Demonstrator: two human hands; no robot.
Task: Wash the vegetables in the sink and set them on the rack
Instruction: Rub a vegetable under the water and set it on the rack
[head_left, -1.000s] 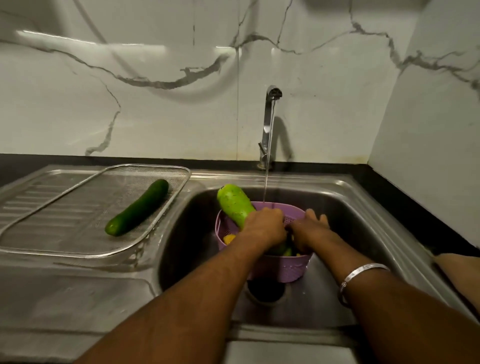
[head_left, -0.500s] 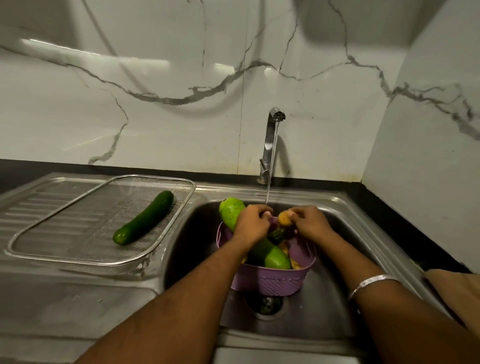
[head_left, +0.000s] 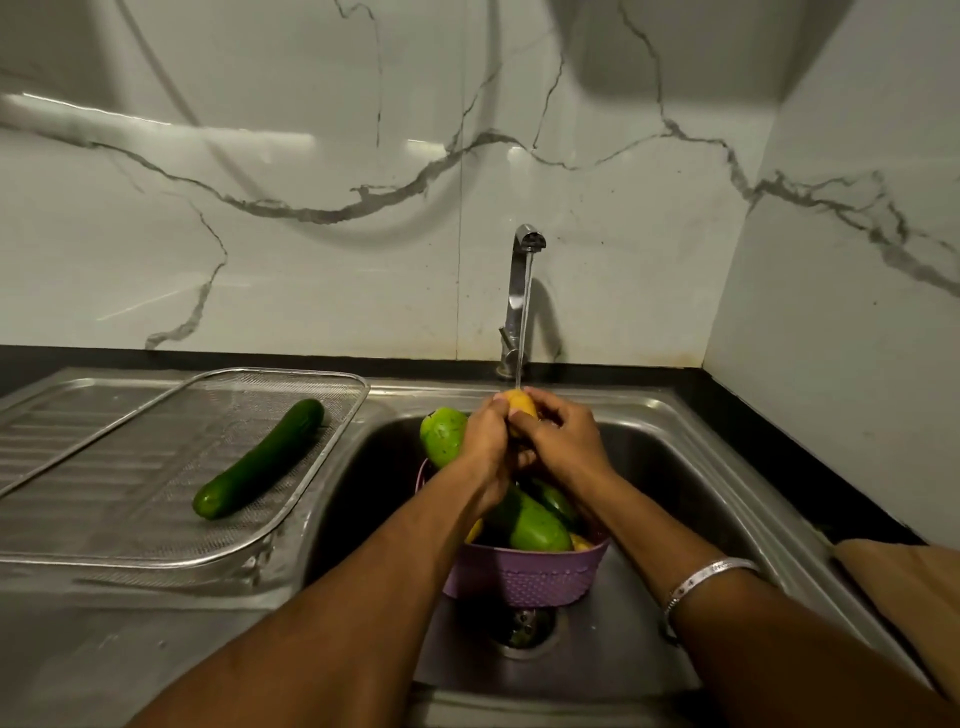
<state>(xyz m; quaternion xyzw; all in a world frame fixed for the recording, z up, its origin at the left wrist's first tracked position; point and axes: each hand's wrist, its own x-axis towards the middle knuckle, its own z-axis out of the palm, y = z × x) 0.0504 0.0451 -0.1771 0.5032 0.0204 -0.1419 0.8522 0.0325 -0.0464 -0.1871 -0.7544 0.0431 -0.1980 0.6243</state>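
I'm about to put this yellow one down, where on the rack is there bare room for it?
The mesh rack is bare on both sides of the cucumber: a wide patch between it and the left rim, a narrower strip along the sink-side rim. The purple basket is crowded. Both hands, left hand and right hand, hold the yellow vegetable.

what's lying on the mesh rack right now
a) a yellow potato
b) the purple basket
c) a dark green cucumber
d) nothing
c: a single dark green cucumber lies on the mesh rack left of the sink, while the purple basket sits in the sink basin.
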